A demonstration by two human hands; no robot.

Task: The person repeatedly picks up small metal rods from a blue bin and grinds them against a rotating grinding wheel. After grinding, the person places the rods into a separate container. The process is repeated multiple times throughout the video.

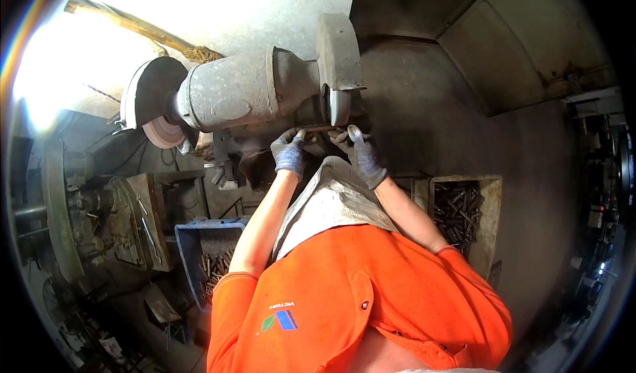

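A large grey bench grinder stands before me, with a hooded wheel at each end. My gloved left hand and gloved right hand are raised under its right-hand grinding wheel. Between them lies a thin, reddish-brown metal rod, its left end pinched in my left fingers. My right fingers are closed at its other end, with the thumb up. The rod is just below the wheel's rim; whether they touch, I cannot tell. The pinkish left-hand wheel is away from both hands.
At my left, a blue crate holds short metal pieces. A pale crate at my right holds many dark metal rods. Farther left is a greasy machine with tools on its plate. A wooden pole slants behind the grinder.
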